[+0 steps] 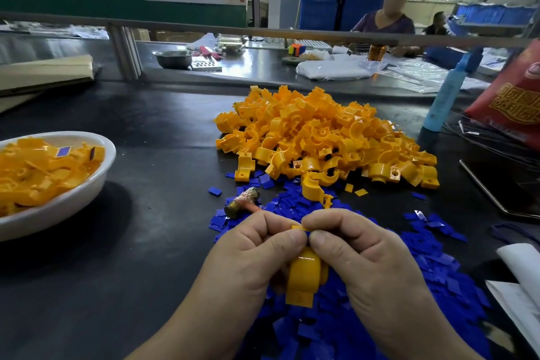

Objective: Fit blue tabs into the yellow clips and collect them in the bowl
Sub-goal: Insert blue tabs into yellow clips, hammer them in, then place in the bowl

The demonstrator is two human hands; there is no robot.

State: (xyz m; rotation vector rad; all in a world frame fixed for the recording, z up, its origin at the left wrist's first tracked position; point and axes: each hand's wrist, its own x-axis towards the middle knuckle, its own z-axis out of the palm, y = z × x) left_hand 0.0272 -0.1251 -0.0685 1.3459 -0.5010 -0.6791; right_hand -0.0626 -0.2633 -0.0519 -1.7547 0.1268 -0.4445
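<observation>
Holding a yellow clip [305, 275]
The left hand [248, 248] and the right hand [359, 251] both pinch it, over the blue tabs [438, 266].

Left part of bowl [73, 202] beyond frame edge; hammer [242, 202] handle behind left hand [251, 257].

open lane: dark table [163, 172] between bowl [73, 199] and clip pile [321, 137] | obstacle: small hammer [241, 202], seemingly on blue tabs [438, 266]

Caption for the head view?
Left hand and right hand pinch a yellow clip above blue tabs; clip pile behind, bowl left.
</observation>
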